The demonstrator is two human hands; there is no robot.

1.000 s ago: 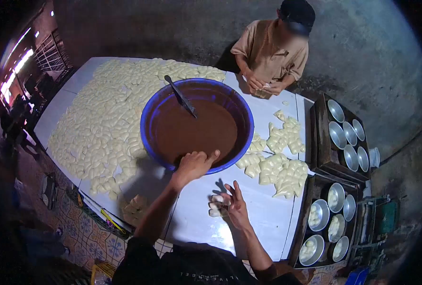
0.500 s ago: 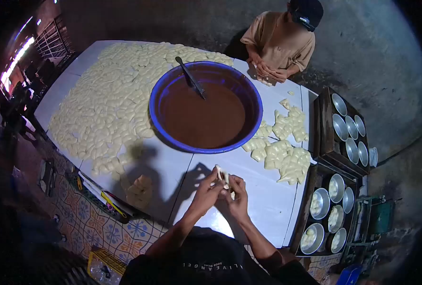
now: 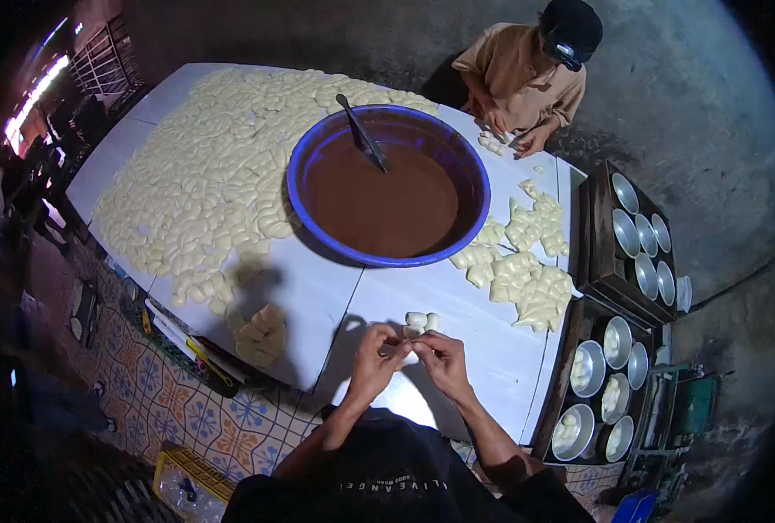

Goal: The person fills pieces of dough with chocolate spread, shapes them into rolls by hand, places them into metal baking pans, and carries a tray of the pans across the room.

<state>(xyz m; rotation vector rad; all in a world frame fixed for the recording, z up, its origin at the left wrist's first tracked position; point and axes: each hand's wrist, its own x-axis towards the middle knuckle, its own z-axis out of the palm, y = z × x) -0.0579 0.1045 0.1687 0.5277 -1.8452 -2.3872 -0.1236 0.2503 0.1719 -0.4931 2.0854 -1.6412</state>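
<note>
My left hand (image 3: pixel 375 364) and my right hand (image 3: pixel 442 362) meet over the near part of the white table, fingertips pinched together. A small piece of pale dough (image 3: pixel 411 356) shows partly between them; the fingers hide the rest. Just beyond my fingertips sits a little cluster of rounded dough pieces (image 3: pixel 421 322). Farther out stands a blue basin (image 3: pixel 361 253) of brown liquid or batter, with a dark-handled utensil (image 3: pixel 363 132) leaning in it. Sheets of joined dough pieces (image 3: pixel 527 283) lie to the right of the basin.
Many dough pieces (image 3: pixel 204 166) cover the table's left side. Across the table, a person (image 3: pixel 527 78) in a tan shirt handles dough pieces. Wooden crates (image 3: pixel 592 235) with round metal tins (image 3: pixel 582 431) stand at the right edge; some tins hold dough. A yellow crate (image 3: pixel 174 462) is on the floor.
My hands have drawn slightly closer to my body, and a dough cluster now shows beyond the fingertips. The other person's hands have moved apart. The view has shifted slightly.
</note>
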